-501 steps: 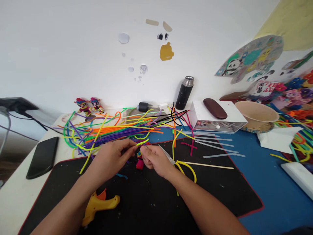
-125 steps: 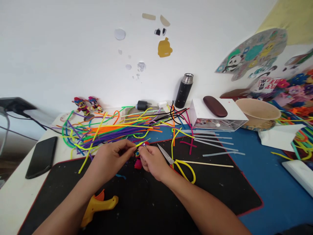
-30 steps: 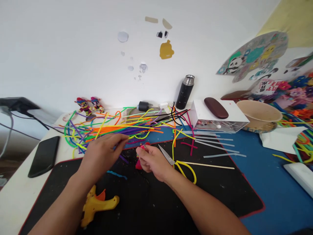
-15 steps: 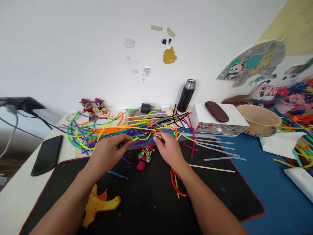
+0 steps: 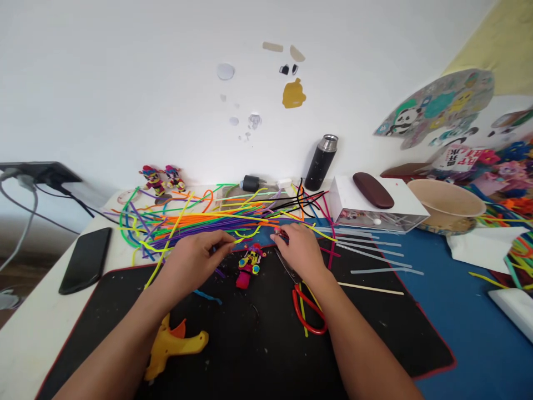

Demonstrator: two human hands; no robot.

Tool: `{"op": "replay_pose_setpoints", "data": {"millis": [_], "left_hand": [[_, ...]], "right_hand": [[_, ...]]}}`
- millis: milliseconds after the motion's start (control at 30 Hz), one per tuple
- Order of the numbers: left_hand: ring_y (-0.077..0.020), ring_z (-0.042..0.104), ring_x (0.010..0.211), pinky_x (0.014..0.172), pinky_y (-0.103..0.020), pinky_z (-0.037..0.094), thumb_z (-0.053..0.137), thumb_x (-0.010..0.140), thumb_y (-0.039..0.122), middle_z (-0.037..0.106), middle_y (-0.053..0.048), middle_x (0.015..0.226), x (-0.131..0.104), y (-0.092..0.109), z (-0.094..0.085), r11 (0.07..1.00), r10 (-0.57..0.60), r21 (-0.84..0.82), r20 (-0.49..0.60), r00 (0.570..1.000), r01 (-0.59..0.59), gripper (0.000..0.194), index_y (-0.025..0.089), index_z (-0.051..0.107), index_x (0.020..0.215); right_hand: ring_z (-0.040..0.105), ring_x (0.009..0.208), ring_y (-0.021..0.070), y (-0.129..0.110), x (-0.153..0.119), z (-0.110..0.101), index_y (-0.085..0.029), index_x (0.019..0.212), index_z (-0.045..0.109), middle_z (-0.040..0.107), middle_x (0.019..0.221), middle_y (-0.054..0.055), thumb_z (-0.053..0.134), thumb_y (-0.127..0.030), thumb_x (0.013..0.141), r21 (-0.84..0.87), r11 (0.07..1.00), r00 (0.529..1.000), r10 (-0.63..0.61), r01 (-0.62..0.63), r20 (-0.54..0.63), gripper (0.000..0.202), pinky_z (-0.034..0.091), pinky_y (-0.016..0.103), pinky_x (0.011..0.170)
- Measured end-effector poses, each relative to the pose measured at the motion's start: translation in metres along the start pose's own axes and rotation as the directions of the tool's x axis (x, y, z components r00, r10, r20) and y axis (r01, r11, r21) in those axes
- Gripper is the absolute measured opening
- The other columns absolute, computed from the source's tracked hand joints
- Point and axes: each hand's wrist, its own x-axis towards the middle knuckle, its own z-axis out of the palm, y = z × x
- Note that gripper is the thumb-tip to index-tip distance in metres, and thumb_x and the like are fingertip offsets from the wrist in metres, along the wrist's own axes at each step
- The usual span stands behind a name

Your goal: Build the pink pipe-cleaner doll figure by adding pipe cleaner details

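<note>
My left hand (image 5: 204, 253) is closed in a pinch on a short yellow pipe cleaner (image 5: 249, 238) that points right toward my other hand. The fingers of my right hand (image 5: 300, 247) are closed on a small reddish thing (image 5: 277, 229), mostly hidden and too small to name. Between the hands, on the black mat (image 5: 250, 355), lies a small figure (image 5: 250, 265) in yellow, blue and magenta. Red-handled scissors (image 5: 300, 318) lie beneath my right wrist, their blades pointing away. A yellow glue gun (image 5: 177, 344) rests beside my left forearm.
Behind the hands spreads a heap of coloured pipe cleaners (image 5: 200, 222). Two similar figures (image 5: 160, 179) stand at the back left, above a phone (image 5: 86, 260). At the back right are a black flask (image 5: 321, 162), a white box (image 5: 377, 208) and a beige bowl (image 5: 445, 200).
The view has shifted slightly, so most things sit a little farther right. My right hand has turned and lifted somewhat, showing more of the scissors. My left hand keeps its pinch.
</note>
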Motion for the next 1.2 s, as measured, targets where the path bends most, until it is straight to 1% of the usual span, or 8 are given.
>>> {"op": "replay_pose_setpoints", "data": {"millis": [133,267,433,533,633,867,1100,1200], "left_hand": [[-0.0213,0.076,0.081,0.069,-0.028,0.05,0.057,0.102,0.045,0.085,0.0,0.095,0.0,0.001,-0.001,0.999,0.026,0.024,-0.001,1.0,-0.026,0.03,0.027,0.08,0.099],[-0.0213,0.076,0.078,0.068,-0.028,0.05,0.055,0.103,0.043,0.085,0.0,0.093,0.0,0.001,0.001,0.997,0.068,0.047,-0.008,0.998,-0.067,0.03,0.027,0.081,0.099],[-0.0207,0.075,0.074,0.065,-0.028,0.049,0.056,0.103,0.042,0.084,-0.001,0.089,0.0,-0.001,0.005,0.995,0.085,0.061,0.003,0.996,-0.085,0.03,0.026,0.081,0.098],[-0.0206,0.075,0.075,0.065,-0.027,0.048,0.056,0.102,0.041,0.083,-0.001,0.088,0.0,-0.001,0.005,0.994,0.092,0.055,0.015,0.996,-0.093,0.029,0.025,0.08,0.098],[-0.0209,0.076,0.078,0.067,-0.027,0.048,0.055,0.102,0.041,0.084,-0.001,0.09,0.001,0.0,0.005,0.994,0.096,0.044,0.031,0.995,-0.098,0.03,0.025,0.08,0.098],[-0.0218,0.076,0.08,0.066,-0.027,0.049,0.055,0.102,0.041,0.084,-0.002,0.094,0.001,0.001,0.005,0.995,0.088,0.051,0.052,0.995,-0.091,0.03,0.026,0.081,0.101],[-0.0237,0.077,0.089,0.076,-0.03,0.056,0.056,0.104,0.048,0.084,-0.005,0.107,-0.001,0.004,0.005,0.991,0.124,0.053,0.048,0.991,-0.126,0.034,0.025,0.08,0.114],[-0.0243,0.078,0.095,0.081,-0.031,0.057,0.057,0.103,0.048,0.084,-0.006,0.112,-0.002,0.007,0.007,0.989,0.14,0.034,0.079,0.987,-0.143,0.034,0.026,0.078,0.119]], "right_hand": [[0.069,0.109,0.034,-0.002,-0.001,0.002,-0.018,0.115,0.08,0.079,0.113,0.015,0.069,-0.039,0.102,0.102,0.993,0.998,-0.053,0.055,-0.018,0.027,0.047,0.044,0.095],[0.071,0.107,0.0307,-0.008,-0.004,-0.001,-0.02,0.108,0.08,0.081,0.109,0.012,0.063,-0.029,0.104,0.336,0.938,0.994,-0.058,0.086,-0.093,0.02,0.049,0.042,0.096],[0.073,0.083,0.0251,-0.017,-0.009,0.0,-0.024,0.098,0.079,0.079,0.087,0.006,0.063,-0.04,0.102,0.747,0.663,0.998,0.063,-0.042,0.0,0.023,0.052,0.035,0.076],[0.071,0.078,0.0233,-0.021,-0.011,0.005,-0.023,0.102,0.079,0.077,0.086,0.006,0.067,-0.048,0.099,0.868,0.486,0.995,0.049,-0.096,0.083,0.028,0.053,0.035,0.074],[0.07,0.08,0.0232,-0.024,-0.012,0.009,-0.022,0.105,0.078,0.076,0.087,0.006,0.069,-0.05,0.097,0.915,0.388,0.994,0.015,-0.107,0.11,0.03,0.055,0.036,0.076],[0.07,0.074,0.0208,-0.024,-0.011,0.012,-0.022,0.094,0.074,0.075,0.082,0.004,0.069,-0.05,0.097,0.911,0.391,0.99,0.019,-0.134,0.138,0.029,0.055,0.034,0.074],[0.067,0.071,0.0197,-0.026,-0.013,0.009,-0.023,0.089,0.072,0.071,0.076,0.001,0.064,-0.043,0.1,0.837,0.539,0.995,0.043,-0.095,0.085,0.024,0.048,0.031,0.07],[0.064,0.069,0.0192,-0.029,-0.015,0.007,-0.023,0.089,0.072,0.069,0.073,0.0,0.064,-0.042,0.1,0.83,0.552,0.996,0.04,-0.085,0.075,0.023,0.046,0.031,0.068]]}}
